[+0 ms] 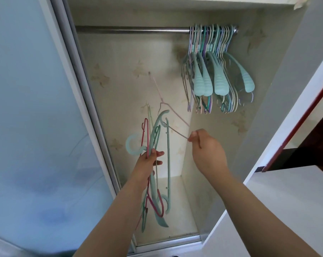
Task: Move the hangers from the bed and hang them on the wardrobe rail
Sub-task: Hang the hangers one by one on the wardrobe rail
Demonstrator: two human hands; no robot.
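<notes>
From my head camera, I am facing into the open wardrobe, its pale papered back wall point(131, 58) ahead and the frosted blue sliding door point(27, 108) off at my nine o'clock.

My left hand point(147, 162) has its fingers curled round a loose bunch of mixed hangers point(157, 145): thick mint-green plastic ones with broad hooks, plus a thin pink-red wire one. The bunch stands roughly upright, hooks up towards twelve o'clock and its lower ends hanging below my wrist at six.

My right hand point(207, 151) pinches one end of a thin pale-pink wire hanger point(163, 104) between thumb and forefinger, the other fingers folded in. That hanger reaches away from my fingertips towards eleven o'clock, and it crosses the top of the bunch; whether it is free of the green hooks or caught on them I cannot tell.

The shiny metal wardrobe rail point(131, 30) runs across at twelve o'clock, bare along its left stretch. At one o'clock a tight pack of pastel hangers already hung point(214, 58) crowds its right end.

I judge I am midway: separating one hanger from the bunch. Next I need to draw it clear, turn its hook upward and lift it onto the bare rail just left of the pack.
</notes>
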